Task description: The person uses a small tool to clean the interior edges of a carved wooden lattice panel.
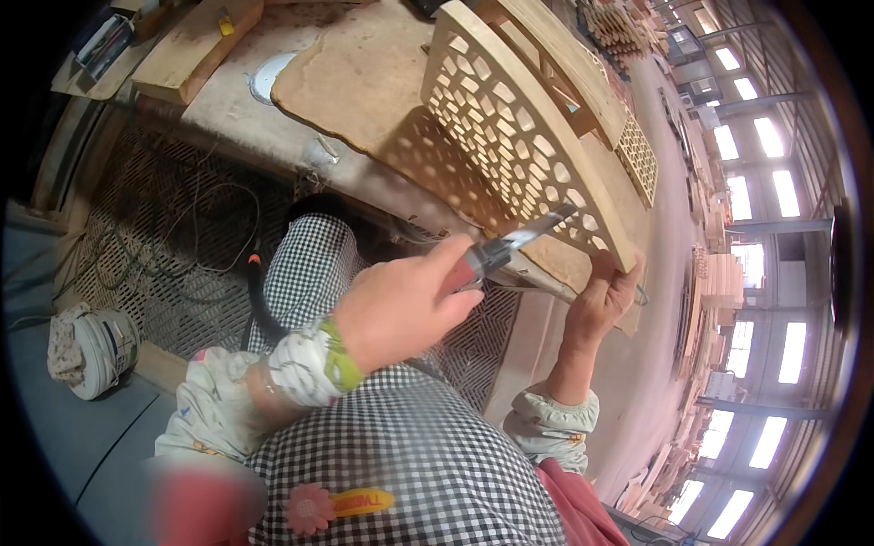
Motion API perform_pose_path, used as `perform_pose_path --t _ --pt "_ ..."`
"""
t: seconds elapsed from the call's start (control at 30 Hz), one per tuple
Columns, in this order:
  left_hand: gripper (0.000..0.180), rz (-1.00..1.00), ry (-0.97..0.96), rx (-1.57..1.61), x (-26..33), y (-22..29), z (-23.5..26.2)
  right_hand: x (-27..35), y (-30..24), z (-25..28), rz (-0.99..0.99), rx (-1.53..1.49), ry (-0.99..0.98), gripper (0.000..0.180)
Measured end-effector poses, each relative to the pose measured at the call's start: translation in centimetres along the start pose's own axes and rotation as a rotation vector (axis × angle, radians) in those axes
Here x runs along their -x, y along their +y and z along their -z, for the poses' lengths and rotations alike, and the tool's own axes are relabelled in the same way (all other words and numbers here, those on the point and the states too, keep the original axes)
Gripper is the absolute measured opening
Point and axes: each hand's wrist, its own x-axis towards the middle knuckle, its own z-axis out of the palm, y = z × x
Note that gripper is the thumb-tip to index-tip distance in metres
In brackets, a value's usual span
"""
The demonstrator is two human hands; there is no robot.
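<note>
My left hand (401,305), with a white and green band at the wrist, is closed around a red-and-grey hand tool (492,257). A narrow metal blade juts from its front, with the tip in front of the holes near the lower end of a pale wooden lattice panel (510,118); whether it touches is unclear. Many irregular openings pierce this thick-edged panel, which stands tilted on the bench. At the panel's near lower corner, my right hand (603,296) grips the edge with bent fingers.
Beneath the panel lies a brown board (337,82) on the workbench (228,114). A wooden block (196,55) sits at the far left. A black hose (259,300) hangs beside my leg. A white bucket (105,350) stands at left; stacked wood (719,278) lines the right.
</note>
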Motion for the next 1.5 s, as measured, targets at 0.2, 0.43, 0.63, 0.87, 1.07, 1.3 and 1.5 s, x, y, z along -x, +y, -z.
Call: perform_pose_path --t 0.2,0.43,0.63,0.87,1.07,1.3,1.5 --pt "0.074 0.273 -0.151 0.291 3.2 -4.2 2.1 -2.6 1.1 2.1 -0.094 0.008 0.054 0.023" --pt "0.078 0.302 -0.077 0.263 5.2 -5.7 1.6 -6.5 -4.3 -0.1 0.158 0.598 -0.148 0.034" --pt "0.074 0.213 -0.038 0.316 5.1 -5.1 2.8 -6.7 -5.1 -0.2 0.386 0.759 -0.229 0.056" --pt "0.068 0.060 0.040 0.211 2.7 -2.6 3.4 -6.9 -6.7 0.8 0.405 0.756 -0.267 0.054" --pt "0.066 0.063 0.040 0.026 1.8 -1.4 2.8 -7.2 -6.1 1.2 0.369 0.681 -0.269 0.057" --pt "0.066 0.000 0.162 -0.037 2.4 -1.4 2.2 -6.9 -6.3 1.3 0.411 0.730 -0.290 0.057" --pt "0.055 0.033 0.211 -0.074 0.7 -0.4 1.6 -6.6 -6.7 1.3 0.382 0.678 -0.300 0.056"
